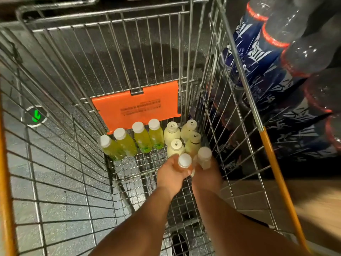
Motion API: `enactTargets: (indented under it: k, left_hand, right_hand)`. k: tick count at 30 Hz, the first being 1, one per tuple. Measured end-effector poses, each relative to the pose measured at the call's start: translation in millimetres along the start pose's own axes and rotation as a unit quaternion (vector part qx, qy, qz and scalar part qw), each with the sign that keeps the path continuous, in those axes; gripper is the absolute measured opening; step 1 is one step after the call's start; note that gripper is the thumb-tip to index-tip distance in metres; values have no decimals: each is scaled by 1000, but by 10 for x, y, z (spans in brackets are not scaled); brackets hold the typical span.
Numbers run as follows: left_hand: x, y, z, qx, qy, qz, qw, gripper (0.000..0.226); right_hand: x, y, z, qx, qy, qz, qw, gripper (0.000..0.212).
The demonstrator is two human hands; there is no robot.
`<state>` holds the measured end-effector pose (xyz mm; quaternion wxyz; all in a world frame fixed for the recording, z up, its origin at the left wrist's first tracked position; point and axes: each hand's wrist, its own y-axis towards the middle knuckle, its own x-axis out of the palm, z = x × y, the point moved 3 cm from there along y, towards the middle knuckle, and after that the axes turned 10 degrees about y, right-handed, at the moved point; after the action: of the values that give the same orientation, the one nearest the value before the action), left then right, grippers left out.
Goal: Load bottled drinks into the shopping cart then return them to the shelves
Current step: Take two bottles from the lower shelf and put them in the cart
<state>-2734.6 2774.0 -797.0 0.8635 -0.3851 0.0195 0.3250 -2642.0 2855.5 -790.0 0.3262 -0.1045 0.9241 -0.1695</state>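
Both my arms reach down into the wire shopping cart. My left hand grips a white-capped bottle just above the cart floor. My right hand grips a second pale bottle beside it. Ahead of them, several cream bottles stand upright in a cluster at the far right corner. Several green juice bottles with white caps stand in a row to their left, along the far end of the cart.
An orange plastic flap hangs on the cart's far wall. Large dark soda bottles with blue labels and red bands fill shelves to the right of the cart. An orange-trimmed rail runs along the right rim. A green arrow marker is on the floor at left.
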Motion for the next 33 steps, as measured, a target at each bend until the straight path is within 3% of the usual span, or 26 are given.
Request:
enactTargets:
  k: [5, 15, 19, 26, 30, 33]
  left_hand:
    - [10, -18, -25, -9, 5, -18, 1000, 74]
    - [-57, -109, 53, 9, -2, -36, 999, 90]
    - [-190, -339, 106, 30, 51, -33, 998, 82]
    - [-727, -936, 558, 97, 190, 13, 977, 83]
    - [-1055, -1505, 907, 170, 247, 6, 954, 68]
    - [-1329, -2157, 1146, 225, 258, -13, 940, 67]
  right_hand:
    - [-12, -48, 33, 0, 52, 6, 999, 42]
    - [-154, -229, 46, -41, 7, 12, 999, 58]
    - [-258, -369, -104, -35, 10, 14, 999, 46]
    - [-616, -945, -679, -68, 5, -43, 997, 43]
    - [-1000, -1581, -1129, -110, 23, -13, 994, 34]
    - [-1419, -2227, -1421, -142, 27, 54, 988, 36]
